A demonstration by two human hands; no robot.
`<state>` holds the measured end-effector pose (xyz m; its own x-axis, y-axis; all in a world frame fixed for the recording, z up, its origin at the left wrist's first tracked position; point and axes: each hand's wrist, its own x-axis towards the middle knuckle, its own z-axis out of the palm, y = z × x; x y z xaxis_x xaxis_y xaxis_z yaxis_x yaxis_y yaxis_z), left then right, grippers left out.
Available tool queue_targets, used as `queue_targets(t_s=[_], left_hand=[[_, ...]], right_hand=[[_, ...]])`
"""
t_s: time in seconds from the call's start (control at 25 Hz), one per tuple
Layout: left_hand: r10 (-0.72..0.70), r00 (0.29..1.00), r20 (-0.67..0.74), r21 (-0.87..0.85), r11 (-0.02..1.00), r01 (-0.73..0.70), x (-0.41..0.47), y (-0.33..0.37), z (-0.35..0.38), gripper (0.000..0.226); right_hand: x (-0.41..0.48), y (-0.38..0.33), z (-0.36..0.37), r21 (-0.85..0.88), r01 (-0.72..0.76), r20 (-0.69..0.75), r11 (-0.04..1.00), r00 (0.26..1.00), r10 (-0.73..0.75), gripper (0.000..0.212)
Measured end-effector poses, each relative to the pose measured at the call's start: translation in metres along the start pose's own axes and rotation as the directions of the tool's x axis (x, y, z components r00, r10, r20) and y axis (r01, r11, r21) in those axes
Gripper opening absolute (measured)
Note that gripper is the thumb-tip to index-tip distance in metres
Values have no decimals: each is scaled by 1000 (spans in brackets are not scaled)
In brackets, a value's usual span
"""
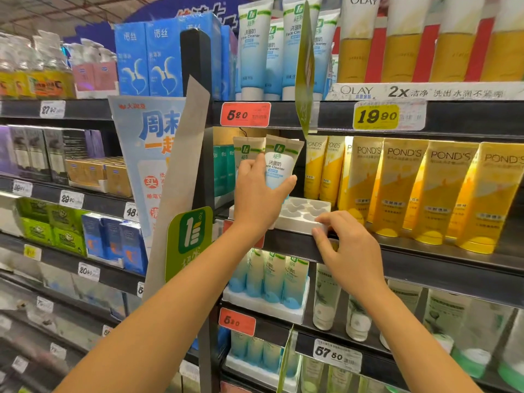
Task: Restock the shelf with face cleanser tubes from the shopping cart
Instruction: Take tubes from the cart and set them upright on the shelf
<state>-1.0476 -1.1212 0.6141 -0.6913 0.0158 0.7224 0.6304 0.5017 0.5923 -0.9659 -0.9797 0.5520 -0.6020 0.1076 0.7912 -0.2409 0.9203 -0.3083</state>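
The face cleanser tube point(279, 165) is standing cap-down over the left end of the white tray point(295, 222). The left hand point(259, 199) is gripping its lower body and hiding the cap, which may already be seated. The right hand point(346, 251) is pinching the tray's front-right corner at the front edge of the shelf point(425, 265), just beside the yellow Pond's tubes point(397, 188).

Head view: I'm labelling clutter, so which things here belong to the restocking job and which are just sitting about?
Job: cleanser tube, held in left hand; tray, gripped at its front edge by right hand.
Just about: Pond's tubes; Olay tubes; blue boxes; red price tag.
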Motion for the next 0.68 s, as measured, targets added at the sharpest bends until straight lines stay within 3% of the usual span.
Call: queue_targets(t_s=[0.08,0.24,0.28,0.32,0.4,0.48,0.6,0.68], left_hand=[[42,997,-67,90,995,-36,-2,-1,-1,66],[-15,991,-135,-41,999,10,3,0,-2,78],[-18,992,-129,-62,998,10,2,0,-2,79],[-20,992,-121,-81,997,10,1,0,-2,79],[-68,993,-99,-147,988,53,0,-3,-4,77],[-134,989,-55,-219,968,119,3,-5,-8,75],[-160,985,65,-310,935,172,8,-2,-14,72],[-152,984,92,-361,916,176,10,-3,-19,63]], right_hand=[[-1,0,-2,4,-12,25,1000,1000,11,18],[11,-10,-8,6,-27,-19,1000,999,27,21],[20,-17,-8,86,-31,-27,996,999,33,22],[31,-24,-9,228,-62,27,972,998,58,25],[55,-38,-10,510,-236,304,827,949,83,38],[69,-40,-6,570,-317,459,758,888,26,49],[74,-36,-1,535,-207,425,819,904,-50,50],[71,-34,2,635,-287,429,718,903,-19,42]])
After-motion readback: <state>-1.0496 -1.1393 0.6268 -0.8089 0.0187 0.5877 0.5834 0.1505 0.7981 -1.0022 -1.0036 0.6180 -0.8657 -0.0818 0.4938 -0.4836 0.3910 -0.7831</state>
